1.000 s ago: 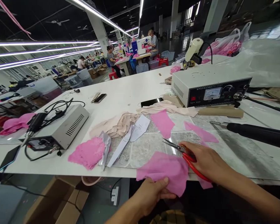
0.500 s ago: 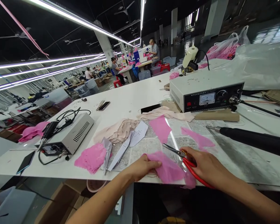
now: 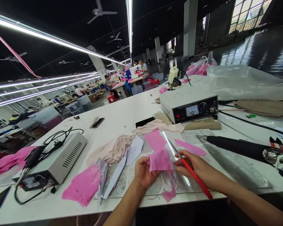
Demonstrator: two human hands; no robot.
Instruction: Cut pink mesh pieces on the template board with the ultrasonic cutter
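Between thumb and fingers, my left hand holds up a thin pink piece of fabric over the glass-covered work surface. A narrower pink strip hangs below it toward the table edge. My right hand grips red-handled scissors, their blades pointing up and left, away from the held fabric. Past the hands, a flat pink piece and another pink piece lie on the surface. White paper patterns rest left of my left hand, beside a crumpled pink pile and beige fabric strips.
A grey control box with a meter stands at the back right, its cable running right. A black handheld tool lies at right. Another grey box with cables sits left. Phones lie on the table. Other people work far behind.
My left hand has lifted the pink fabric away from the table edge. The scissors have swung from crosswise to pointing more away from me, and their blades look closer together. The view has shifted right.
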